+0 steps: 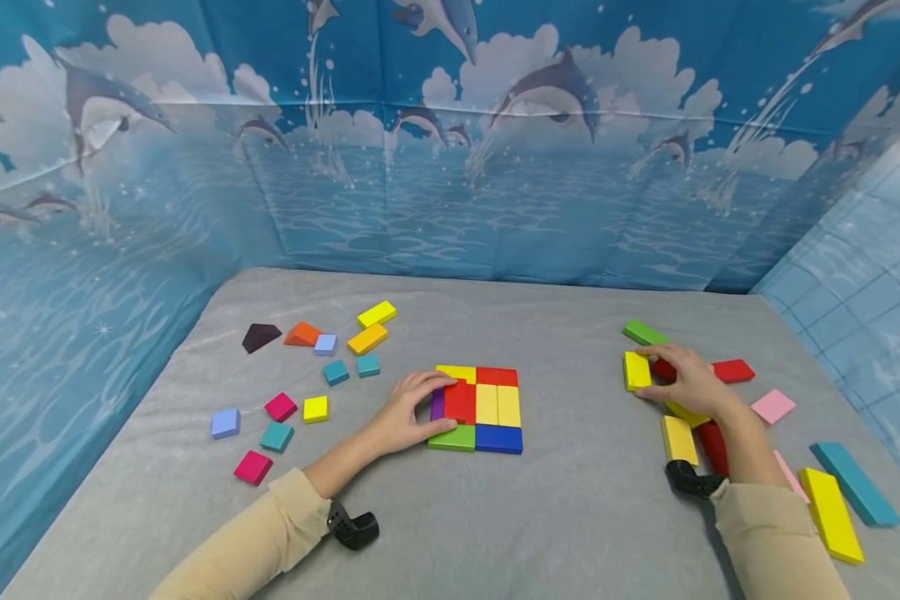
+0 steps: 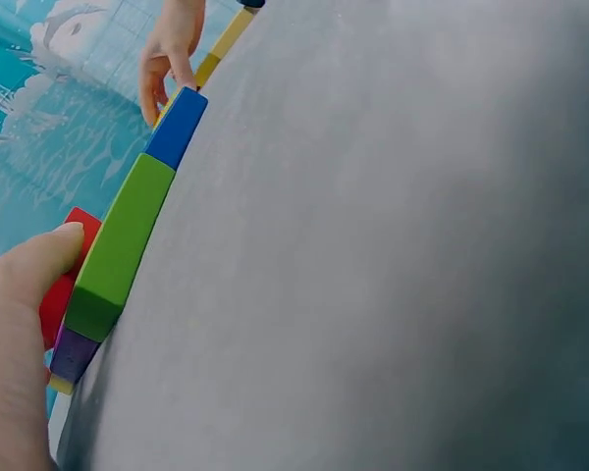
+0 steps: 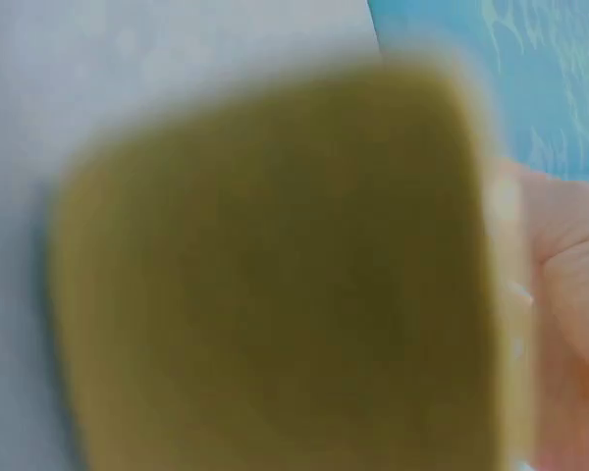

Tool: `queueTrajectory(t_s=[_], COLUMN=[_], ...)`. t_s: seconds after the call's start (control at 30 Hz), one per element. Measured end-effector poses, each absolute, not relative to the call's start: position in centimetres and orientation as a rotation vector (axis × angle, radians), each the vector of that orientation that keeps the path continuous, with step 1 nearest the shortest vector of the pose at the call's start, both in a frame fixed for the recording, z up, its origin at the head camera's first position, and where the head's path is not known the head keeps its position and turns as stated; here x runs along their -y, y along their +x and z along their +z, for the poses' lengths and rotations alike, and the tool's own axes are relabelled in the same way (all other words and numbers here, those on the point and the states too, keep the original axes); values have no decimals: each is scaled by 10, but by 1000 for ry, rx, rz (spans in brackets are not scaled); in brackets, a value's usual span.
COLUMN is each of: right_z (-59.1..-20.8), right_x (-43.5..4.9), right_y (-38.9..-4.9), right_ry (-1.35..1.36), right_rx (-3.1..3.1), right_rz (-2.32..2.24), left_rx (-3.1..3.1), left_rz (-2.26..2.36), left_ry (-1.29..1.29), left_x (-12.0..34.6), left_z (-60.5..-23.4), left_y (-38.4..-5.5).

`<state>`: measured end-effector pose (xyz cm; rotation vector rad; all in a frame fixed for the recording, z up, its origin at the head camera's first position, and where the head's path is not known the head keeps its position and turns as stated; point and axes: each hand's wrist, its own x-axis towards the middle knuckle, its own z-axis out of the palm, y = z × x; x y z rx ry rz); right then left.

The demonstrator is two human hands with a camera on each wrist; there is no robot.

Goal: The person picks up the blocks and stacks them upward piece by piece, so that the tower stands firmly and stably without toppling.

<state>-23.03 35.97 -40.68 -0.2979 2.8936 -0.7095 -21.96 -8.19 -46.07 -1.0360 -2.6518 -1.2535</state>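
Observation:
Near the middle of the table, flat coloured blocks lie edge to edge in a square. My left hand (image 1: 411, 414) pinches a red block (image 1: 460, 403) at the square's left side, fingers at its far edge and thumb at its near edge. In the left wrist view this red block (image 2: 82, 228) rises above the green block (image 2: 123, 245) beside it. Over at the right, my right hand (image 1: 690, 385) holds a small yellow block (image 1: 637, 372) between thumb and fingers. A blurred yellow surface (image 3: 275, 285) fills much of the right wrist view, hiding the fingertips.
Loose blocks lie left of the square, including a dark trapezoid (image 1: 260, 337) and an orange piece (image 1: 302, 334). Around my right forearm are a pale yellow block (image 1: 678, 440), a pink block (image 1: 772, 406), a long yellow block (image 1: 831, 514) and a long teal block (image 1: 856, 484).

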Motion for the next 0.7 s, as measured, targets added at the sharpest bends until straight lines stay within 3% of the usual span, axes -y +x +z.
queueTrajectory(t_s=[0.4,0.7], right_z=[-407,-411], right_x=[-257,-192], right_y=[-215,-205], right_ry=[-692,-786], right_rx=[-2842,-2782], right_rz=[-1048,-1113], left_rx=[2631,2618], left_rz=[-1278,-1312], left_ry=[-1037,-1033], left_x=[82,83], left_z=[-462,-462], left_y=[-220,-219])
